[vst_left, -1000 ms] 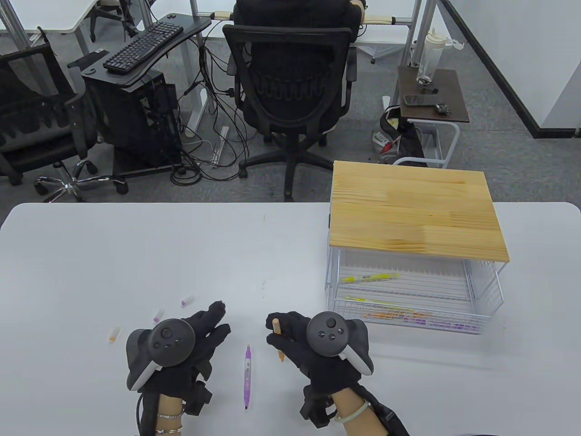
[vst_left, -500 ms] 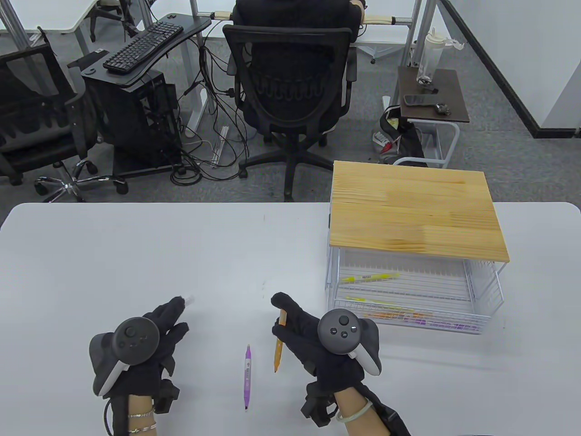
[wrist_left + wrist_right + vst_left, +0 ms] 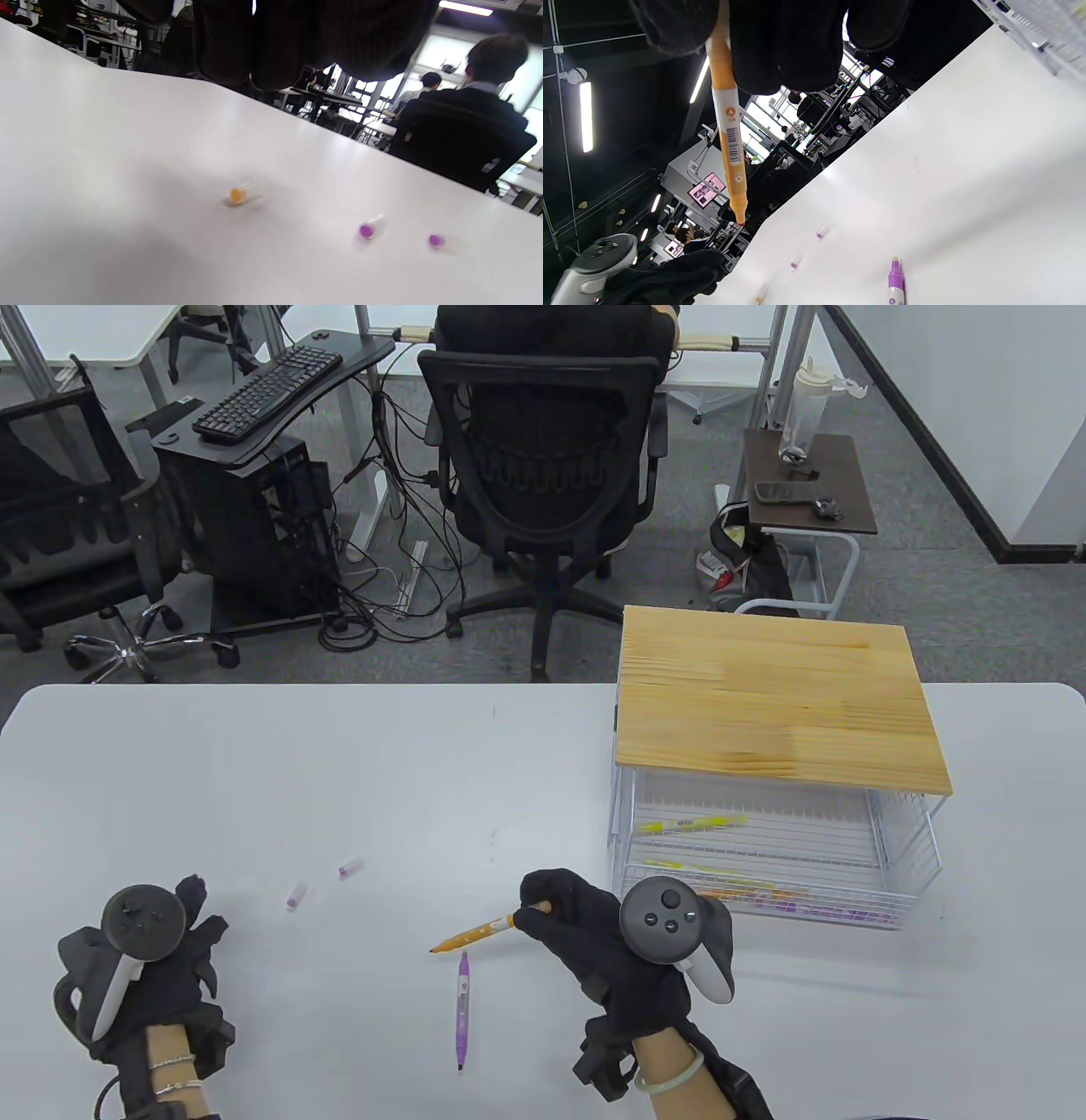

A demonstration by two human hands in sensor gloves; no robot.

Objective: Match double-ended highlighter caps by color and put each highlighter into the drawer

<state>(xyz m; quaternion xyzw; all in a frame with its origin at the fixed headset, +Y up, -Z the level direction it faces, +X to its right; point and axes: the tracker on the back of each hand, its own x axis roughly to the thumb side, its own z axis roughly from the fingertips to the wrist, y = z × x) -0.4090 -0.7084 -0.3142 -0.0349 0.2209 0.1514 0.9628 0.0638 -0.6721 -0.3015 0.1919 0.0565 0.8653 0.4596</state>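
One orange highlighter [image 3: 475,934] now tilted level; left hand [image 3: 161,959] shifted left.

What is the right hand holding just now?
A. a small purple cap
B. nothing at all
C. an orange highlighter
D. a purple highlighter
C: the right hand grips an orange highlighter by one end, its bare tip pointing left, while the purple highlighter lies on the table.

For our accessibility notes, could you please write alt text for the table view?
A gloved right hand holds an orange highlighter above a white table, beside a purple highlighter, two purple caps and a wire drawer.
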